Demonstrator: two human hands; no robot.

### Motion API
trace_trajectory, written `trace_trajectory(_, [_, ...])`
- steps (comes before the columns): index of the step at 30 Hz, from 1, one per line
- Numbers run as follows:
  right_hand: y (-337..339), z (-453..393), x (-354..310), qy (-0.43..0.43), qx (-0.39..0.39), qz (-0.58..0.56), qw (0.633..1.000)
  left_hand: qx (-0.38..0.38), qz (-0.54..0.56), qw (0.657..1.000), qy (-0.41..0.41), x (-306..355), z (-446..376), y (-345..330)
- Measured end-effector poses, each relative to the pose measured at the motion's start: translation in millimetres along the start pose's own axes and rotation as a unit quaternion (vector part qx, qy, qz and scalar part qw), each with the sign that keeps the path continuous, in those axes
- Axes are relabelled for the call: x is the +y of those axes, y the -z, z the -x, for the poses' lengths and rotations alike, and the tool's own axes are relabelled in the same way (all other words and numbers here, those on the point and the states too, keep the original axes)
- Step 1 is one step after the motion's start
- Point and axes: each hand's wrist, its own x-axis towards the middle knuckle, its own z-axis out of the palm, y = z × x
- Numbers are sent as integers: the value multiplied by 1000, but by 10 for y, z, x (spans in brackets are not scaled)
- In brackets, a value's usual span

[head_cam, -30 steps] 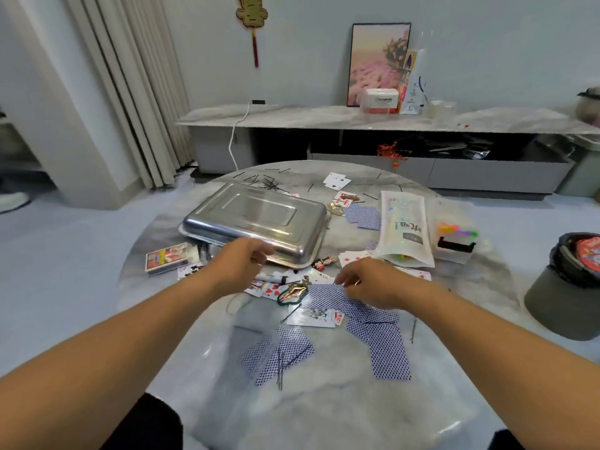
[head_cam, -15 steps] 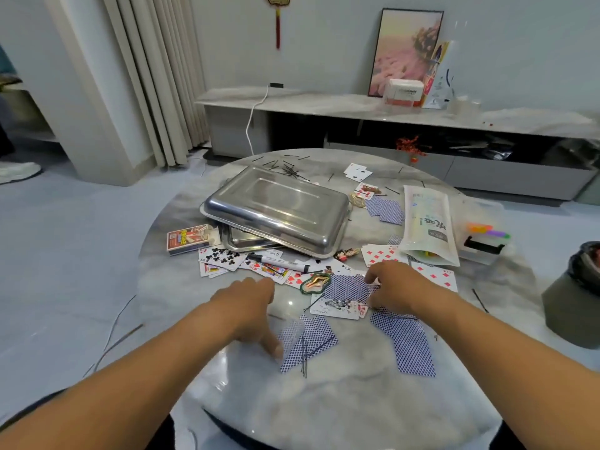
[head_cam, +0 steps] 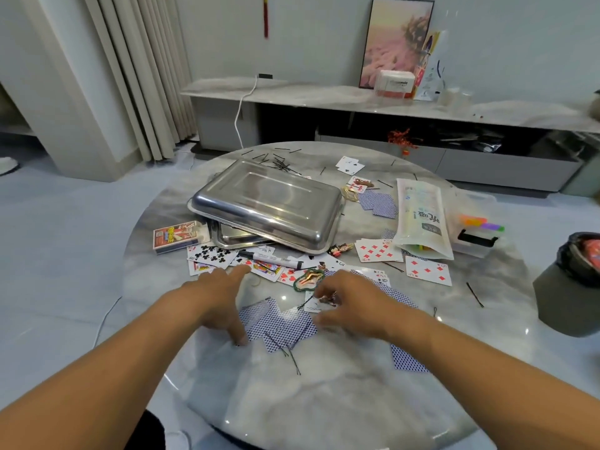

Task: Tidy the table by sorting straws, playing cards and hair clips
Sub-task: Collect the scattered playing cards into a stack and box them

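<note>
Left hand (head_cam: 220,300) spread flat, holding nothing; right hand (head_cam: 349,302) curled, grip undetermined. Face-down cards (head_cam: 279,323) between them should be swept together, hairpins (head_cam: 285,347) excluded.

We are in a home living room: a round marble table (head_cam: 324,401) stands on a pale tiled floor, and behind it a long low media cabinet (head_cam: 373,125) runs along the wall, with a framed picture (head_cam: 394,40) and a tissue box (head_cam: 394,83) on top. Pleated curtains (head_cam: 143,69) hang at the left, and a red tassel ornament (head_cam: 266,16) hangs on the wall
</note>
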Motion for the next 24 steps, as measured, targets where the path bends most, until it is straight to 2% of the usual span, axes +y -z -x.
trace_trajectory(4, [-437,-36,-315,73,-5,28,997,34,-26,999,-14,-29,-68,23])
trace_trajectory(9, [-663,-113,-324,113,87,49,989,71,31,996,-37,-297,-48,284])
trace_trajectory(11, [-648,-182,-222,84,132,26,987,40,19,998,-37,-387,-30,317])
trace_trajectory(15, [-525,-281,-57,32,180,22,983,-27,-84,996,-5,-401,-54,218])
trace_trajectory(18, [-356,-290,24,-21,202,78,976,-41,-91,995,0,-377,-124,150])
trace_trajectory(21, [-57,-337,159,-142,151,114,972,-19,-106,994,-7,-288,-158,106])
trace_trajectory(24, [315,-347,301,-237,34,11,971,96,-110,988,-57,-44,-142,74])
